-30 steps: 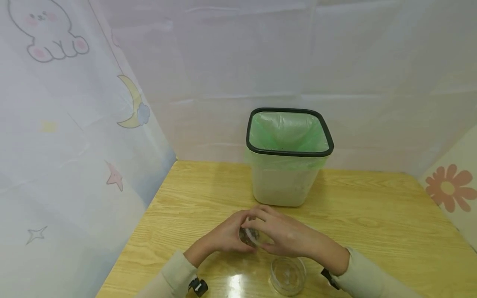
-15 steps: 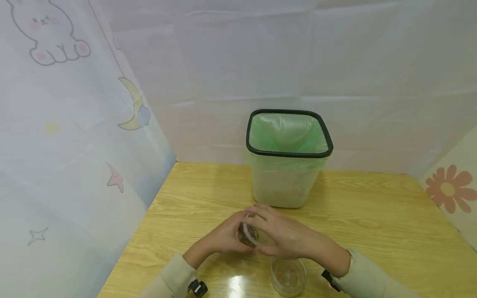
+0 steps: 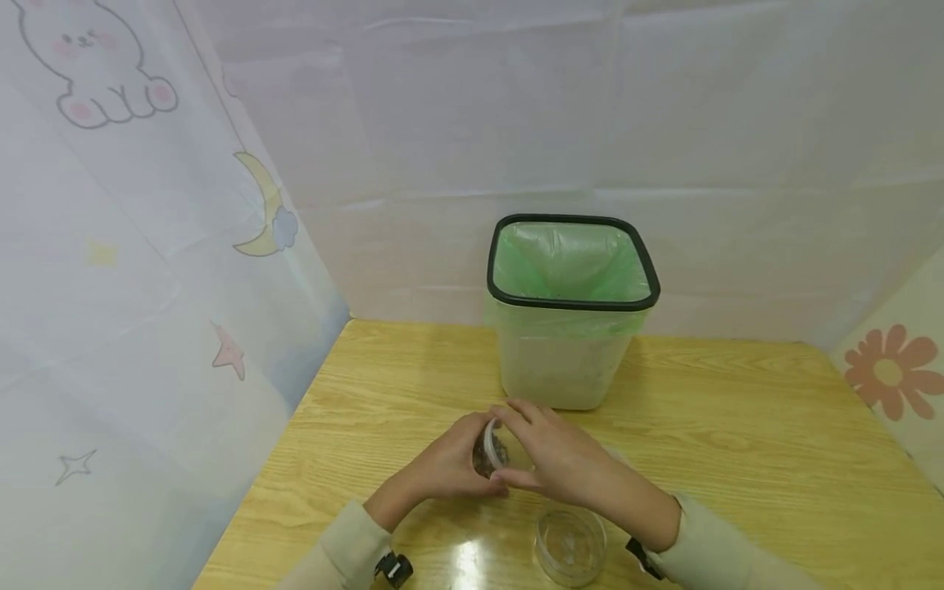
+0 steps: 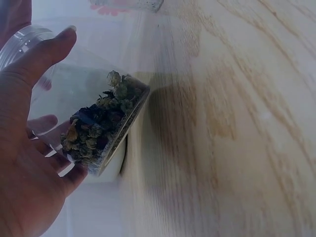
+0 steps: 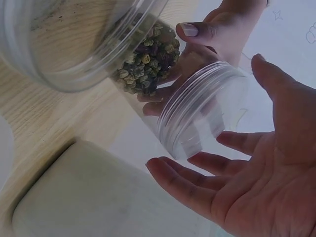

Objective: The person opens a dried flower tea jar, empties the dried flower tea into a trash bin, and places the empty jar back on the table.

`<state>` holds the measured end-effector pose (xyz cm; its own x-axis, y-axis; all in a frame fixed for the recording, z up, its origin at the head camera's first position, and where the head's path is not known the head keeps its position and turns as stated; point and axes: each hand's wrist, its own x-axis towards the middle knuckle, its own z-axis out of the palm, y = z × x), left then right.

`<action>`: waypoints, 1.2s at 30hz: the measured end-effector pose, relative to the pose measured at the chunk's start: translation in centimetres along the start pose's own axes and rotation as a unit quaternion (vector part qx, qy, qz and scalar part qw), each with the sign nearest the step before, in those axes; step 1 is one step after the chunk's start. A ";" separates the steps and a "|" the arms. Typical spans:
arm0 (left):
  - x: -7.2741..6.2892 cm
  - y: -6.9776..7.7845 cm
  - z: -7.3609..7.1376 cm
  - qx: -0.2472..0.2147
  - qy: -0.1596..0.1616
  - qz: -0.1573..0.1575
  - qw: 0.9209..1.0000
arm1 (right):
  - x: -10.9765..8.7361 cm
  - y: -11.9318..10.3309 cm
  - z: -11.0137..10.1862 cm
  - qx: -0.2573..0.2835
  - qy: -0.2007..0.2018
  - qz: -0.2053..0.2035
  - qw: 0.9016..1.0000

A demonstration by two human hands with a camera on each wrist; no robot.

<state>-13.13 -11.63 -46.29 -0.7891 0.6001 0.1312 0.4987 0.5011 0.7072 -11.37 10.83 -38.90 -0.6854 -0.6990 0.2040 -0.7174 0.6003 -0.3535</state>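
Note:
My left hand grips a clear plastic jar, tilted with its ribbed, see-through lid end turned toward my right hand. Dried flower buds lie heaped at the jar's bottom end. In the right wrist view my right hand's fingers spread around the lid end, lightly curved. The thumb there stands a little off from it; whether the fingertips touch it I cannot tell. Just below the right hand in the head view, a second clear round container stands on the table.
A pale bin with a black rim and a green bag liner stands behind the hands on the wooden table. Printed fabric hangs around the back and sides.
My right hand has shifted slightly around the jar's lid end, its fingers more spread. The left hand keeps its grip on the jar, almost still.

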 end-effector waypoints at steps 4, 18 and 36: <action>0.2 -0.1 0.1 -0.010 0.003 0.006 1.000 | 0.0 -0.2 0.0 -0.017 -0.003 0.009 1.000; 0.0 0.3 0.0 0.014 0.000 -0.015 1.000 | 0.1 -0.4 -0.2 -0.026 -0.009 0.000 1.000; -0.5 0.4 -0.2 0.011 -0.023 -0.012 1.000 | -0.1 0.6 -0.5 -0.049 -0.035 -0.138 0.989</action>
<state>-12.60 -11.85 -45.89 -0.7831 0.6165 0.0820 0.4888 0.5286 0.6940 -11.77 11.42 -38.71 -0.4540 -0.8647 0.2150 -0.8868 0.4153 -0.2027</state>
